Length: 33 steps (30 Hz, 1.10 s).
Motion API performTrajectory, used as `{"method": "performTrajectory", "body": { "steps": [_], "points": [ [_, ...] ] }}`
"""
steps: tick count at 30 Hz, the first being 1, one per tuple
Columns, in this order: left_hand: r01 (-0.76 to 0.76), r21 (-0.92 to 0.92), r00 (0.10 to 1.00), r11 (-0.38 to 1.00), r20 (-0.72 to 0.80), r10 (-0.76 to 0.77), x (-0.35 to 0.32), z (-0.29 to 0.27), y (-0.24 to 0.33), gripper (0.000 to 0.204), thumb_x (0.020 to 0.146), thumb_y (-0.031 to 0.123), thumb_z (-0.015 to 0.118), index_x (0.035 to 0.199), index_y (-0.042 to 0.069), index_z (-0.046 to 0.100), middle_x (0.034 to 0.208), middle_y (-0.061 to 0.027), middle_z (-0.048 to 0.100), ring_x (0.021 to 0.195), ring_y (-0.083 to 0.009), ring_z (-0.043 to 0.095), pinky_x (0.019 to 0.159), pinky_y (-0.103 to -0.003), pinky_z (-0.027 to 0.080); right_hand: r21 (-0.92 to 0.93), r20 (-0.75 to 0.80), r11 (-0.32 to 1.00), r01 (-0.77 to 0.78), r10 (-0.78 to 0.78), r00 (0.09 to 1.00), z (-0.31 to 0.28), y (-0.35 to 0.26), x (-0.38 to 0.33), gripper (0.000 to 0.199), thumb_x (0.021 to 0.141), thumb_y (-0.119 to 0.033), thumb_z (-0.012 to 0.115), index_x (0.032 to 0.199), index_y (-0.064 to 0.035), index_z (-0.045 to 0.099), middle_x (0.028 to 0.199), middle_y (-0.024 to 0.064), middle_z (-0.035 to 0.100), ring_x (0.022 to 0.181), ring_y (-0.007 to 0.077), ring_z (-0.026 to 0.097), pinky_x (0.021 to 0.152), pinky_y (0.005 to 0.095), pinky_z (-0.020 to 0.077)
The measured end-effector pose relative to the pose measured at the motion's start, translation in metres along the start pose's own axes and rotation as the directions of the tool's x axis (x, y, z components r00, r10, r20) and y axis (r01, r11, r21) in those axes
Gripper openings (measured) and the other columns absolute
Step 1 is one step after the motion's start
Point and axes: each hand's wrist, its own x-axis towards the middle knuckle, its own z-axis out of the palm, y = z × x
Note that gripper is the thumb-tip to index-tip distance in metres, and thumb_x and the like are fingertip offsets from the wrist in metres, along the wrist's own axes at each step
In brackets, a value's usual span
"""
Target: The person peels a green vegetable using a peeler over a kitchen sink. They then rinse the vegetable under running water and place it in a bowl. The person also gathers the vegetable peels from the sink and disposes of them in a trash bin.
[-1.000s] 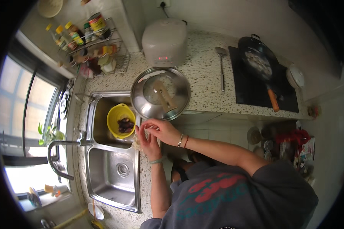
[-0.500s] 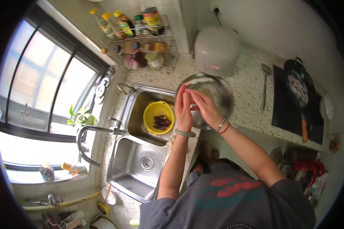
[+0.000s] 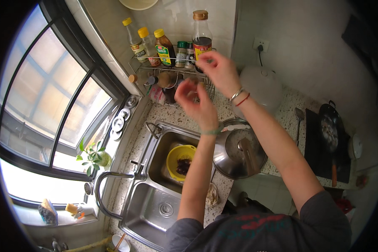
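Raising both hands before the rack (image 3: pixel 172 75), we are holding nothing: left hand (image 3: pixel 195 101) loosely curled just below it, right hand (image 3: pixel 218 71) open beside the bottles (image 3: pixel 166 46).

One head-worn fisheye view looks steeply down, close over the sink (image 3: pixel 155 197).

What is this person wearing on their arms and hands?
Both hands are bare, no gloves. The left hand has a thin green band at the wrist. The right hand has a silver bangle and a thin red string at the wrist. Dark grey sleeves are pushed up, leaving both forearms uncovered.
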Motion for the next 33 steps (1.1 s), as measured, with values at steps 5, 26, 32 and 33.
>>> {"method": "performTrajectory", "body": {
  "steps": [5, 26, 32, 33],
  "points": [
    [0.073, 0.237, 0.996, 0.969, -0.068, -0.058, -0.019, -0.035, -0.055, 0.055, 0.081, 0.006, 0.069, 0.129, 0.004, 0.041, 0.121, -0.0098, 0.049, 0.108, -0.0224, 0.049, 0.089, -0.034, 0.04, -0.458, 0.264, 0.886, 0.069, 0.061, 0.962, 0.039, 0.004, -0.019, 0.053, 0.073, -0.039, 0.076, 0.114, -0.0104, 0.058, 0.104, 0.0061, 0.054, 0.09, 0.0254, 0.063, 0.074, 0.0392, 0.0524],
    [-0.37, 0.425, 0.925, 0.826, 0.251, 0.285, 0.029, -0.019, -0.047, 0.073, 0.068, 0.02, 0.081, 0.131, 0.004, 0.046, 0.123, -0.0136, 0.053, 0.117, -0.031, 0.046, 0.101, -0.042, 0.031, -0.106, 0.004, 0.926, 0.362, -0.364, 0.931, -0.016, -0.057, -0.022, 0.033, 0.071, -0.017, 0.077, 0.096, -0.0009, 0.062, 0.087, 0.0106, 0.059, 0.071, 0.0287, 0.061, 0.065, 0.0355, 0.0524],
    [-0.316, 0.262, 0.831, 0.912, 0.539, 0.133, -0.008, -0.006, 0.024, 0.068, 0.059, 0.016, 0.084, 0.12, 0.007, 0.053, 0.11, -0.0107, 0.061, 0.1, -0.0292, 0.06, 0.084, -0.038, 0.048, 0.167, -0.043, 0.981, 0.101, -0.096, 0.995, -0.114, -0.076, -0.057, 0.027, 0.08, -0.015, 0.076, 0.101, -0.0026, 0.065, 0.074, -0.0012, 0.053, 0.061, 0.004, 0.046, 0.052, 0.0203, 0.0379],
    [-0.347, 0.251, 0.8, 0.904, 0.582, 0.146, -0.017, -0.003, 0.033, 0.068, 0.06, 0.018, 0.085, 0.12, 0.007, 0.053, 0.106, -0.0121, 0.062, 0.094, -0.0312, 0.062, 0.08, -0.038, 0.05, 0.231, -0.016, 0.971, 0.056, -0.054, 0.998, -0.134, -0.08, -0.066, 0.027, 0.081, -0.015, 0.075, 0.103, -0.0029, 0.064, 0.074, -0.0017, 0.053, 0.061, 0.0035, 0.046, 0.052, 0.0198, 0.0376]
  ]
}}
